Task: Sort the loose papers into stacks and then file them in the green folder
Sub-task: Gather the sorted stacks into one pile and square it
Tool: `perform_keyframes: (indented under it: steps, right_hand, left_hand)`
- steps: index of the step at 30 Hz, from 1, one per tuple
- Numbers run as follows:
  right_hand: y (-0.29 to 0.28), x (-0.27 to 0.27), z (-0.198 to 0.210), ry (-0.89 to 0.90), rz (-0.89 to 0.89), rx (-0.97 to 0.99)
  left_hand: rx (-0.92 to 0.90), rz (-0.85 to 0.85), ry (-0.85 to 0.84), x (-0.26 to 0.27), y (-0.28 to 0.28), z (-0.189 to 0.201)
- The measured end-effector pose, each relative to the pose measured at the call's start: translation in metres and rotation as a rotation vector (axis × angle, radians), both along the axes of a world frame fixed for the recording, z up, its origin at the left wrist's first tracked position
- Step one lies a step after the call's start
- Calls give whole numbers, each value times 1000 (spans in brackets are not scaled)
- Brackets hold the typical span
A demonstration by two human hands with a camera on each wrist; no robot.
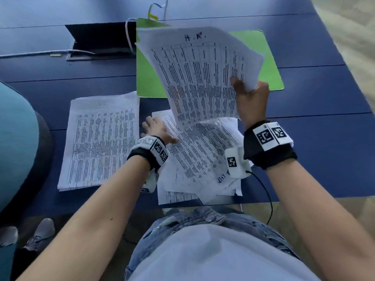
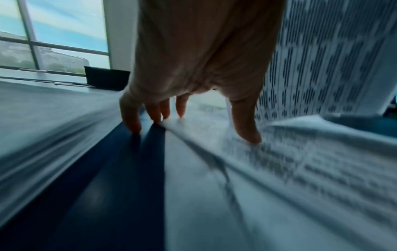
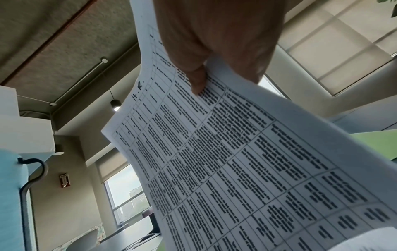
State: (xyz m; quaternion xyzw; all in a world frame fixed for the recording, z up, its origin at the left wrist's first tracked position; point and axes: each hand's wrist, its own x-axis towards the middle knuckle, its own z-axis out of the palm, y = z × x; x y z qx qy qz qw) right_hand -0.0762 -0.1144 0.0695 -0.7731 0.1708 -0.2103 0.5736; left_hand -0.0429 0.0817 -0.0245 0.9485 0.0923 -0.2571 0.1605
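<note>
My right hand [image 1: 246, 92] pinches a bundle of printed sheets [image 1: 203, 78] marked "H.R." and holds it lifted above the table; in the right wrist view the thumb [image 3: 196, 79] presses on the top sheet [image 3: 236, 161]. My left hand [image 1: 156, 128] lies with straight fingers on the loose papers [image 1: 203, 155] near the table's front edge; its fingertips [image 2: 158, 117] touch the paper's edge. A neat stack [image 1: 99, 138] lies to the left. The green folder [image 1: 263, 63] lies flat behind, partly hidden by the lifted sheets.
A black open case [image 1: 101, 39] with a white cable [image 1: 40, 52] sits at the back of the blue table [image 1: 314, 138]. A teal chair [image 1: 14, 138] stands at the left. Someone's grey shoes [image 1: 40, 234] show on the floor below.
</note>
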Motion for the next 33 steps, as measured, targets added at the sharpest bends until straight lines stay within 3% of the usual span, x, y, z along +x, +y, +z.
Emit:
perform_keyframes:
  steps: [5, 11, 16, 19, 21, 23, 28, 31, 33]
  right_hand:
    - [-7, -5, -4, 2, -11, 18]
    - [-23, 6, 12, -79, 13, -92]
    - [-28, 11, 23, -155, 158, -393]
    - [-37, 12, 28, -38, 394, -547]
    - [-39, 12, 35, 180, 593, -622]
    - [-40, 15, 36, 322, 686, -693]
    - [-21, 26, 28, 246, 777, -904]
    - [-17, 32, 32, 94, 636, -869]
    - [-23, 33, 39, -14, 550, -820]
  left_hand:
    - [75, -26, -5, 0, -3, -2]
    - [45, 55, 6, 4, -2, 2]
    - [68, 32, 14, 6, 2, -4]
    - [-101, 41, 4, 10, 5, 2]
    - [-294, -66, -124, 13, -2, 29]
    - [-367, -187, -333, 20, -13, 63]
    - [-469, -421, -591, 28, -35, 115]
    - [-597, -324, -711, 28, -40, 122]
    - [-688, -221, -591, 31, -32, 111]
